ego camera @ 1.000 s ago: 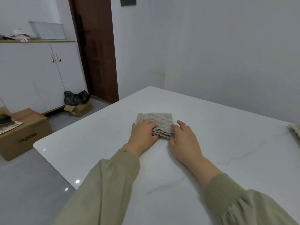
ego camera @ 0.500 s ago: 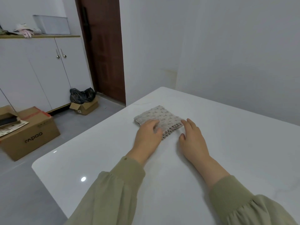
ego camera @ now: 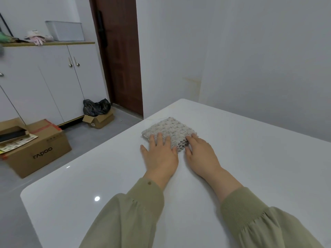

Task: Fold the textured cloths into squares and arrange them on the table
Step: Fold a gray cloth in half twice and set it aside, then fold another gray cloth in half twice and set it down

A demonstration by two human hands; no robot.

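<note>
A grey textured cloth point(ego camera: 171, 130), folded into a thick square, lies near the far left corner of the white table point(ego camera: 250, 167). My left hand point(ego camera: 160, 154) lies flat with its fingers spread, the fingertips resting on the cloth's near left edge. My right hand point(ego camera: 201, 155) lies flat beside it, fingertips touching the cloth's near right corner. Neither hand grips the cloth. Both arms wear olive green sleeves.
The table's left edge point(ego camera: 86, 161) drops to a grey floor. On the floor stand a large cardboard box point(ego camera: 38, 151) and a small box with a black bag point(ego camera: 97, 112). White cupboards point(ego camera: 44, 83) and a brown door point(ego camera: 120, 56) lie beyond.
The cloth has slid away from me toward the table's far left corner and turned a little. Both hands moved with it and now lie flatter. The view swung left.
</note>
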